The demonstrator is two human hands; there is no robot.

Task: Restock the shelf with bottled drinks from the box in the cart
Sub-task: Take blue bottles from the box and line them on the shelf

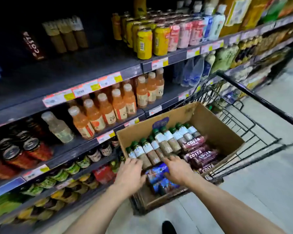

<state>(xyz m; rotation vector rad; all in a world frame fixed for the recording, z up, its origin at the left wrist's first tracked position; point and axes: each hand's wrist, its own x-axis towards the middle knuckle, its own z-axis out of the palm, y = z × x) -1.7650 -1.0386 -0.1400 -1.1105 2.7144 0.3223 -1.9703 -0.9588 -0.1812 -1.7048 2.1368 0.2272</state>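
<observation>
A cardboard box point(215, 125) sits in a black wire cart point(254, 125). Inside lie green-capped brown bottles point(166, 144) in a row, maroon Costa bottles point(200, 154) and blue-labelled bottles point(157, 173). My left hand point(130, 173) reaches into the box's near left corner, fingers spread over the bases of the green-capped bottles. My right hand point(176, 168) lies on the blue-labelled bottles, fingertips touching the brown bottles. Neither hand visibly grips a bottle. The upper shelf point(61, 71) on the left holds one Costa bottle point(33, 46) and three brown bottles point(66, 34).
Shelving runs along the left, packed with orange juice bottles point(107, 108), yellow cans point(144, 43), jars and water bottles. Price tags line the shelf edges. Grey floor lies to the right of the cart. A dark shoe point(167, 227) shows at the bottom.
</observation>
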